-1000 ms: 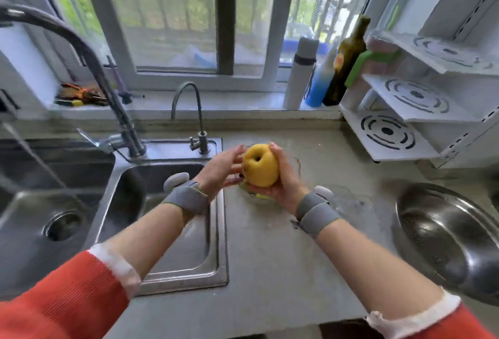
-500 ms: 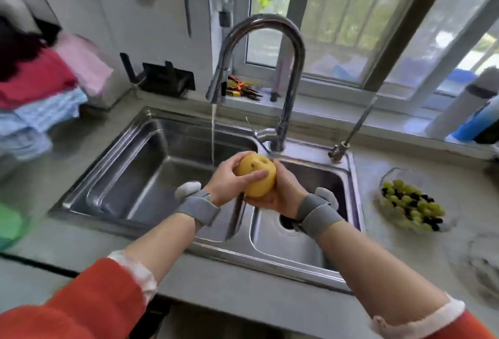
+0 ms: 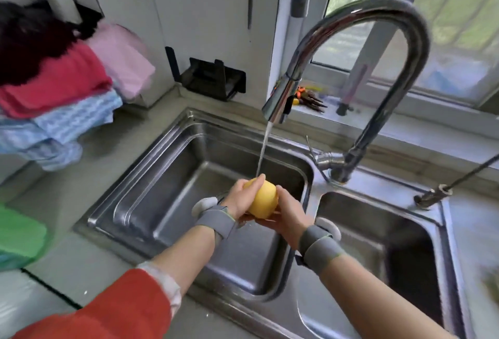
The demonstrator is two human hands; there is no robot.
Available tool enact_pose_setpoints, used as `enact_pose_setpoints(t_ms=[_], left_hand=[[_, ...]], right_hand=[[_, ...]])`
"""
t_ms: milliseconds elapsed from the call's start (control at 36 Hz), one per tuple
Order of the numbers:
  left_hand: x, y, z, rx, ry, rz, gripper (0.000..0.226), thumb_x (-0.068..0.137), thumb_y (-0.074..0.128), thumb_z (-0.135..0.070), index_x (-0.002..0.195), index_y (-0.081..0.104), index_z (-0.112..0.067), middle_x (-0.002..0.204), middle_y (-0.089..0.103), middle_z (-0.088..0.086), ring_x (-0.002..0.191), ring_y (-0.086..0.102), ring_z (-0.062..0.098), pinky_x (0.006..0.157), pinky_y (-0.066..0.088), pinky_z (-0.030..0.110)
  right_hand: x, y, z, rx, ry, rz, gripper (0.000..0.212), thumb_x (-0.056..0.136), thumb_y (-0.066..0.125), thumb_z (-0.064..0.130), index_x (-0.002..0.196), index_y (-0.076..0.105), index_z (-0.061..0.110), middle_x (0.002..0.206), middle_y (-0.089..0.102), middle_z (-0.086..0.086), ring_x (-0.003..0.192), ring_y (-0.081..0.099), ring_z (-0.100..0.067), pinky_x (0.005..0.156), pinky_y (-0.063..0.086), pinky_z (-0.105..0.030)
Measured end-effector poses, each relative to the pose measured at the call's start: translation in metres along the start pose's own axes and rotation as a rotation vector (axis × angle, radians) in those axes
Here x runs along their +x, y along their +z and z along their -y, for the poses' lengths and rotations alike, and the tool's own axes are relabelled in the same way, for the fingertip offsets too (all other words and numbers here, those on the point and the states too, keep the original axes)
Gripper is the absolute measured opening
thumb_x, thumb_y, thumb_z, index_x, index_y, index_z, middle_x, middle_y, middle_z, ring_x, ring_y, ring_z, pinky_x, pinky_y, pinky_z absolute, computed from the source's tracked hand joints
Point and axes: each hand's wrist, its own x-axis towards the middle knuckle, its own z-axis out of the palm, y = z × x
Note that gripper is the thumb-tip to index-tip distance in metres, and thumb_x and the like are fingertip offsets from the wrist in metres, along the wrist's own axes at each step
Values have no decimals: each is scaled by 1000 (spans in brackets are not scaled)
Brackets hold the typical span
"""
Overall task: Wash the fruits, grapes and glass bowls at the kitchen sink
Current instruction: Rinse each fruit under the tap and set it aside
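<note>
A yellow apple-like fruit (image 3: 265, 200) is held over the left basin of the steel double sink (image 3: 151, 176). My left hand (image 3: 241, 196) grips its left side and top. My right hand (image 3: 289, 215) cups it from below and from the right. Water runs from the tall chrome faucet (image 3: 351, 22) in a thin stream (image 3: 263, 149) that lands on the top of the fruit. Both wrists wear grey straps. The grapes and glass bowls are out of view.
The right basin (image 3: 378, 244) lies under my right forearm. A small second tap (image 3: 437, 192) stands at the right. Folded cloths (image 3: 62, 90) are stacked at the left, with a black holder (image 3: 213, 79) against the wall. Tools (image 3: 310, 97) lie on the windowsill.
Both hands carried the fruit from above the counter on the right, leftward over the sink, and now under the running water. The bowl of grapes has left the view.
</note>
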Motion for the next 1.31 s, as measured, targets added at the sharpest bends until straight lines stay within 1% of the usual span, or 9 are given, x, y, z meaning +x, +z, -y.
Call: enact_pose_setpoints(t_ms=[194, 639, 750, 833, 944, 1056, 1167, 1250, 1306], left_hand=[[60, 1, -5, 167, -115, -83, 70, 84, 48, -67, 128, 57, -14, 130, 57, 7, 117, 55, 26, 95, 42, 29], [130, -9, 2, -556, -379, 211, 62, 86, 51, -62, 125, 53, -14, 120, 62, 19, 103, 62, 36, 71, 54, 51], [130, -9, 3, -375, -204, 91, 48, 88, 52, -52, 120, 53, -16, 122, 56, 19, 106, 59, 39, 75, 54, 56], [125, -7, -1, -154, 38, -56, 42, 95, 48, -41, 122, 50, -9, 119, 55, 14, 101, 56, 27, 73, 51, 33], [114, -3, 2, 375, 506, -174, 33, 98, 46, -27, 127, 50, -12, 121, 48, 15, 108, 53, 29, 91, 35, 24], [112, -6, 2, 340, 647, -192, 42, 96, 35, -34, 125, 55, -13, 117, 49, 11, 103, 52, 21, 87, 30, 13], [132, -14, -15, -57, 208, -217, 32, 100, 41, -33, 116, 58, -11, 114, 61, 12, 99, 55, 25, 78, 40, 25], [130, -18, -23, -424, -315, 129, 57, 82, 56, -61, 114, 58, -15, 114, 64, 16, 99, 63, 33, 76, 56, 49], [129, -17, -22, -512, -354, 193, 59, 81, 57, -63, 118, 58, -17, 116, 64, 17, 98, 64, 34, 64, 57, 49]], right_hand=[[43, 12, 8, 79, 77, 61, 38, 96, 52, 39, 118, 50, 9, 102, 57, -14, 76, 66, -27, 54, 55, -36], [109, 40, -4, -102, -182, -215, 48, 97, 45, 40, 138, 41, 16, 133, 47, -7, 118, 48, -22, 106, 39, -42], [114, 37, 3, -258, -292, -127, 51, 95, 49, 38, 143, 41, 21, 142, 43, -2, 127, 44, -20, 110, 37, -43], [116, 39, 10, -282, -317, -55, 38, 91, 56, 41, 123, 59, 20, 122, 59, -3, 109, 56, -17, 94, 48, -32], [127, 43, 30, -71, -41, -123, 25, 90, 54, 39, 89, 66, 17, 99, 65, -11, 93, 61, -25, 81, 50, -37], [129, 51, 47, -92, -7, -87, 28, 93, 52, 41, 94, 62, 15, 96, 63, -10, 93, 60, -26, 83, 52, -41], [120, 58, 41, -308, -237, -166, 40, 95, 50, 44, 119, 54, 12, 109, 55, -7, 101, 53, -22, 91, 46, -38], [108, 56, 28, -391, -430, -174, 40, 84, 53, 49, 107, 46, 16, 111, 52, -14, 104, 52, -27, 94, 44, -46], [104, 54, 27, -467, -532, -153, 47, 78, 50, 50, 108, 46, 14, 112, 52, -15, 105, 53, -28, 93, 46, -47]])
